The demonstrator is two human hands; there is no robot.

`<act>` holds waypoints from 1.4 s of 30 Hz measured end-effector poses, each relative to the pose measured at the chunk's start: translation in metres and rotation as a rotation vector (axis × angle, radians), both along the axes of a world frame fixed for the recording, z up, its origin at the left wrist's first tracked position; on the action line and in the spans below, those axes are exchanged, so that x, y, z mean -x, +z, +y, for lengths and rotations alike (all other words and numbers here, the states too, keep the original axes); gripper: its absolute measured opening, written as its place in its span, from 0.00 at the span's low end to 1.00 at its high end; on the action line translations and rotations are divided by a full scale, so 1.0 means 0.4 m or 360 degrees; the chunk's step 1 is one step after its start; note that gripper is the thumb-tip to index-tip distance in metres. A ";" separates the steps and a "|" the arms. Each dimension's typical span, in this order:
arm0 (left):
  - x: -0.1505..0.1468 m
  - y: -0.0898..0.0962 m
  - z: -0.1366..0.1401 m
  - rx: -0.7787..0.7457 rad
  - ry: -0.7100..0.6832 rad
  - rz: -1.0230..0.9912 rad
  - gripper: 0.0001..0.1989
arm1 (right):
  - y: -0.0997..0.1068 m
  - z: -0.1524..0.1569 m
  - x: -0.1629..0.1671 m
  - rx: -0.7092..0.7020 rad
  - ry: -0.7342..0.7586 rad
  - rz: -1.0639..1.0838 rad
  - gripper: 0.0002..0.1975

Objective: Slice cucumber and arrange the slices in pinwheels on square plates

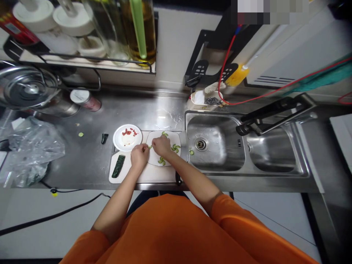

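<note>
A white squarish plate (154,158) lies on a white cutting board (137,176). Thin cucumber slices sit on it in small fanned clusters: one at the far edge (164,134), one at the right (175,148), one at the near side (161,161). At the plate's left edge my left hand (139,156) is closed in a pinch, with a bit of green cucumber slice (150,147) at its fingertips. My right hand (161,146) reaches over the plate beside it, fingers curled together; whatever they grip is hidden. A length of cucumber (118,166) rests on the board's left.
Left of the plate stands a round white dish (117,138) with small red pieces. A cucumber end (104,138) lies on the steel counter; a black knife handle (178,178) shows by the front edge. The double sink (217,143) is right, a plastic bag (35,146) left.
</note>
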State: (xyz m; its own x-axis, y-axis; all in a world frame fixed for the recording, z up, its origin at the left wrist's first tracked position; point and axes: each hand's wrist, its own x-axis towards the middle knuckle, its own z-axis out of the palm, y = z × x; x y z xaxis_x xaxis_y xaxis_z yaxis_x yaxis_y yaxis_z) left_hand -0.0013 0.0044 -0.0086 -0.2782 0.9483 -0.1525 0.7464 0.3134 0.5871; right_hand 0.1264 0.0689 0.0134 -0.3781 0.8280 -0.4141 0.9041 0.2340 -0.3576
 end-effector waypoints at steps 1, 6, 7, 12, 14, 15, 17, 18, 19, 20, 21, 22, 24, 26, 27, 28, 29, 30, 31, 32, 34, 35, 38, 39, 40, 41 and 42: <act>0.001 -0.003 0.000 -0.0007 -0.0002 0.0008 0.10 | -0.003 -0.002 -0.001 -0.0017 0.0009 0.0001 0.12; 0.000 -0.008 -0.004 -0.0087 -0.0031 0.0041 0.11 | -0.014 -0.010 -0.005 -0.0123 0.0055 0.0017 0.11; -0.001 -0.008 -0.006 -0.0094 -0.0052 0.0040 0.10 | -0.015 -0.012 -0.007 -0.0135 0.0055 0.0020 0.11; -0.002 -0.010 -0.013 -0.0122 -0.0121 0.0050 0.09 | -0.016 -0.034 -0.026 -0.0239 0.0036 0.0028 0.12; -0.001 -0.013 -0.013 -0.0138 -0.0144 0.0052 0.09 | -0.016 -0.055 -0.037 -0.0297 0.0073 0.0051 0.13; -0.001 -0.014 -0.013 -0.0146 -0.0157 0.0052 0.09 | -0.017 -0.068 -0.043 -0.0328 0.0111 0.0077 0.14; -0.001 -0.017 -0.012 -0.0159 -0.0170 0.0048 0.09 | -0.020 -0.094 -0.052 -0.0389 0.0208 0.0145 0.16; -0.001 -0.018 -0.012 -0.0166 -0.0172 0.0045 0.09 | -0.022 -0.106 -0.055 -0.0410 0.0249 0.0170 0.17; -0.001 -0.019 -0.012 -0.0171 -0.0170 0.0041 0.09 | -0.025 -0.117 -0.057 -0.0424 0.0278 0.0180 0.17; -0.001 -0.019 -0.012 -0.0175 -0.0164 0.0037 0.09 | -0.028 -0.125 -0.058 -0.0433 0.0297 0.0178 0.18; -0.002 -0.020 -0.013 -0.0178 -0.0158 0.0032 0.09 | -0.031 -0.131 -0.059 -0.0437 0.0308 0.0167 0.18; -0.002 -0.020 -0.013 -0.0178 -0.0154 0.0028 0.09 | -0.033 -0.135 -0.059 -0.0439 0.0315 0.0154 0.18; -0.002 -0.019 -0.014 -0.0168 -0.0150 0.0023 0.09 | -0.037 -0.138 -0.059 -0.0437 0.0328 0.0138 0.18; -0.003 -0.018 -0.014 -0.0148 -0.0150 0.0024 0.09 | -0.037 -0.135 -0.059 -0.0420 0.0345 0.0133 0.18; -0.004 -0.016 -0.014 -0.0134 -0.0148 0.0026 0.10 | -0.037 -0.134 -0.059 -0.0409 0.0354 0.0129 0.18; -0.004 -0.015 -0.013 -0.0120 -0.0142 0.0029 0.10 | -0.036 -0.132 -0.059 -0.0398 0.0361 0.0125 0.18; -0.005 -0.013 -0.012 -0.0105 -0.0136 0.0029 0.10 | -0.034 -0.131 -0.059 -0.0388 0.0365 0.0121 0.18; -0.006 -0.011 -0.011 -0.0092 -0.0132 0.0025 0.10 | -0.032 -0.131 -0.060 -0.0380 0.0367 0.0120 0.19; -0.006 -0.008 -0.010 -0.0084 -0.0129 0.0017 0.10 | -0.030 -0.131 -0.060 -0.0375 0.0364 0.0121 0.19; -0.005 -0.004 -0.010 -0.0083 -0.0124 0.0007 0.10 | -0.027 -0.131 -0.060 -0.0374 0.0359 0.0125 0.19; 0.001 0.004 -0.011 -0.0109 -0.0094 -0.0009 0.10 | -0.022 -0.132 -0.060 -0.0382 0.0340 0.0135 0.19; 0.006 0.008 -0.014 -0.0129 -0.0063 -0.0008 0.10 | -0.019 -0.134 -0.061 -0.0390 0.0328 0.0140 0.19; 0.029 0.020 -0.033 -0.0155 0.0044 0.0042 0.11 | -0.011 -0.138 -0.066 -0.0411 0.0263 0.0144 0.19; 0.037 0.022 -0.042 -0.0138 0.0068 0.0071 0.12 | -0.009 -0.140 -0.069 -0.0414 0.0239 0.0144 0.19; 0.044 0.023 -0.051 -0.0111 0.0084 0.0105 0.12 | -0.007 -0.142 -0.073 -0.0417 0.0216 0.0145 0.19; 0.050 0.023 -0.060 -0.0079 0.0095 0.0141 0.13 | -0.005 -0.145 -0.076 -0.0419 0.0198 0.0146 0.19; 0.053 0.022 -0.068 -0.0048 0.0101 0.0176 0.13 | -0.003 -0.148 -0.080 -0.0422 0.0185 0.0147 0.19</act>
State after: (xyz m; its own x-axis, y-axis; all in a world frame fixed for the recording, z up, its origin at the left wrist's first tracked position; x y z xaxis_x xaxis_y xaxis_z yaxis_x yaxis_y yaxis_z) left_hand -0.0223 -0.0229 0.0003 -0.3513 0.9320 -0.0894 0.7865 0.3455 0.5119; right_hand 0.1585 0.0098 0.0121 -0.5028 0.8515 -0.1486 0.8322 0.4304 -0.3495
